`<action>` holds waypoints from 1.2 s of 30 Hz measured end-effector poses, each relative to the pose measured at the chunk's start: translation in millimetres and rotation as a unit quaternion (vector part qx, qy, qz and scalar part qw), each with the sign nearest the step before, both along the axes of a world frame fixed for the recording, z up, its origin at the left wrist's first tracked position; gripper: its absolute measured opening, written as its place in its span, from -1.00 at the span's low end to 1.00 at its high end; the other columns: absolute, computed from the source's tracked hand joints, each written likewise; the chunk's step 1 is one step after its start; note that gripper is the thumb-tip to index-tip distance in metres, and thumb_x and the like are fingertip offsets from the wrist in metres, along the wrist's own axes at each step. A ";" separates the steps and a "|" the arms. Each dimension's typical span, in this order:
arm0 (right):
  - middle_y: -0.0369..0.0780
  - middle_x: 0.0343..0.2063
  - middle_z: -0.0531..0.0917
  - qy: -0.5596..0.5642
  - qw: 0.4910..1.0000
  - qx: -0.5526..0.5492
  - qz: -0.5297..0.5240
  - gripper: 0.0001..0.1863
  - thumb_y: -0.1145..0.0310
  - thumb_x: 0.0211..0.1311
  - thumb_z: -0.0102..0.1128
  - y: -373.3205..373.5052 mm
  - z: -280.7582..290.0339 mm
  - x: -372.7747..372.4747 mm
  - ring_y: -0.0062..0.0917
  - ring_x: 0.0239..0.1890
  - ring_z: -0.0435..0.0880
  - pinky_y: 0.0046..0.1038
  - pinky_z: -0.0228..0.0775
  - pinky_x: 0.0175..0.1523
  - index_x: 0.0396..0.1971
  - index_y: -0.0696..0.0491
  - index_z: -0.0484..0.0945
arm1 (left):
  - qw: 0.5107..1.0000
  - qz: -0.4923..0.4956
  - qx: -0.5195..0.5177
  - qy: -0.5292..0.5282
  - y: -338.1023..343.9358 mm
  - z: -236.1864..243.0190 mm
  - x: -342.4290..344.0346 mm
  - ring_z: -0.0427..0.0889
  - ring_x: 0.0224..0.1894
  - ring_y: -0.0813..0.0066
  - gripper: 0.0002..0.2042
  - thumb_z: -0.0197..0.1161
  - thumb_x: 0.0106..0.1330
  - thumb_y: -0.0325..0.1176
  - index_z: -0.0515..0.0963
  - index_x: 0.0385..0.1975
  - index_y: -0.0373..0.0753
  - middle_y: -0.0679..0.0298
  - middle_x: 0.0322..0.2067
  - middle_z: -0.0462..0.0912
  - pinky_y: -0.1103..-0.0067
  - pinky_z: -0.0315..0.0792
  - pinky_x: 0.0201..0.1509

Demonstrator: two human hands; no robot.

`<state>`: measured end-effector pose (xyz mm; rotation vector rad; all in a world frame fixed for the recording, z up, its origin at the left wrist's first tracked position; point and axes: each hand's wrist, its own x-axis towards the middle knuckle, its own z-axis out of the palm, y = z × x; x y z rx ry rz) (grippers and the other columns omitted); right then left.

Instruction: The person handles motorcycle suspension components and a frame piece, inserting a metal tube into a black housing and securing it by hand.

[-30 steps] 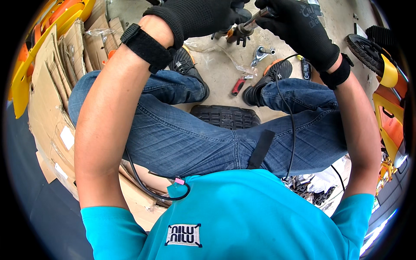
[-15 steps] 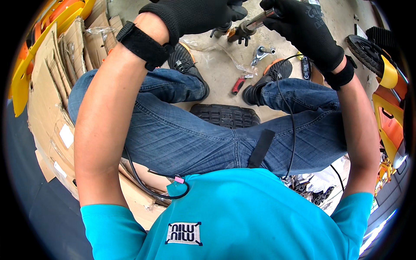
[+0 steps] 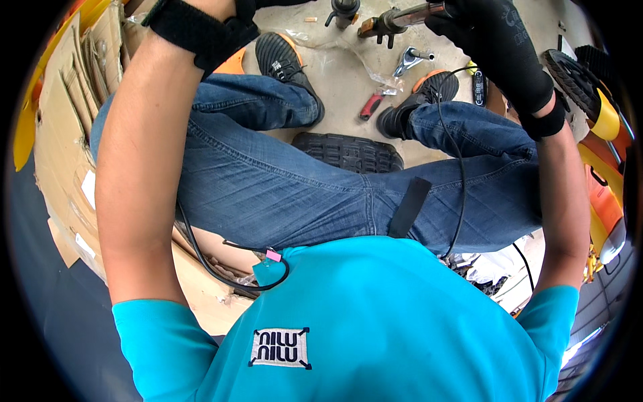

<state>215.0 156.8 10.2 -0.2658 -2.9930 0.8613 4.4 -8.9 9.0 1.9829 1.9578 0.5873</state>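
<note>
My left hand (image 3: 264,5), in a black glove, is mostly cut off at the top edge, its fingers hidden. My right hand (image 3: 482,37), also gloved, is closed on a metal tube (image 3: 412,17) with a black clamp and lever at its lower left end. Left of that, a dark cylindrical post with a lever (image 3: 345,12) stands apart. A silver wrench-like metal piece (image 3: 408,61) and a red-handled tool (image 3: 370,107) lie on the floor below the tube.
Flattened cardboard (image 3: 67,127) is stacked at my left; yellow and orange vehicle parts (image 3: 603,187) and a black wheel (image 3: 573,80) are at my right. My shoes (image 3: 278,67), a black treaded pad (image 3: 348,151), a black remote-like item (image 3: 479,87) and loose plastic surround the work; a cable crosses my right leg.
My left hand has moved up and left, mostly out of frame, away from the tube. The tube in my right hand has shifted slightly right and up. The view has shifted slightly.
</note>
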 end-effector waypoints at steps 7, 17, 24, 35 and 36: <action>-0.12 -0.52 0.65 -0.012 1.000 0.013 -0.001 -0.71 0.47 0.06 0.49 -6.2 -2.8 -1.5 -0.32 -0.45 0.68 -0.36 0.49 -0.28 -0.20 0.14 0.63 | 0.999 0.019 -0.021 0.037 -11.6 16.2 10.3 0.69 -0.17 -0.02 -0.77 0.35 0.24 -0.33 0.67 -0.22 -0.35 -0.05 -0.28 0.71 0.27 0.53 -0.07; -0.09 -0.46 0.66 -0.006 0.999 0.031 0.006 -0.68 0.49 0.07 0.47 -22.1 12.5 -0.6 -0.30 -0.40 0.69 -0.35 0.50 -0.26 -0.16 0.16 0.62 | 0.996 0.041 -0.074 0.008 -2.7 15.3 9.0 0.68 -0.17 -0.05 -0.78 0.34 0.26 -0.32 0.66 -0.23 -0.35 -0.06 -0.30 0.70 0.25 0.52 -0.07; -0.04 -0.37 0.71 -0.045 0.998 -0.034 -0.015 -0.64 0.47 0.07 0.48 -16.1 17.0 -11.0 -0.24 -0.30 0.74 -0.32 0.57 -0.16 -0.10 0.17 0.63 | 0.997 0.037 -0.064 -0.029 -5.3 6.6 4.1 0.68 -0.18 -0.07 -0.80 0.31 0.25 -0.37 0.64 -0.22 -0.35 -0.10 -0.30 0.70 0.23 0.52 -0.10; -0.14 -0.20 0.70 0.024 0.996 -0.074 0.047 -0.55 0.48 0.26 0.37 5.8 -15.1 7.8 -0.42 -0.21 0.74 -0.41 0.63 -0.08 0.16 0.01 0.57 | 0.993 0.029 -0.098 -0.060 -0.5 10.6 7.5 0.68 -0.07 -0.06 -0.72 0.24 0.21 -0.41 0.62 -0.10 -0.37 -0.11 -0.18 0.70 0.24 0.53 0.03; -0.13 -0.20 0.70 0.021 0.995 -0.084 0.040 -0.55 0.48 0.26 0.37 6.3 -15.2 7.8 -0.42 -0.21 0.75 -0.41 0.64 -0.08 0.16 0.02 0.57 | 0.995 0.026 -0.081 -0.055 -2.9 9.9 6.6 0.68 -0.07 -0.06 -0.72 0.24 0.22 -0.41 0.62 -0.09 -0.36 -0.11 -0.17 0.70 0.24 0.53 0.04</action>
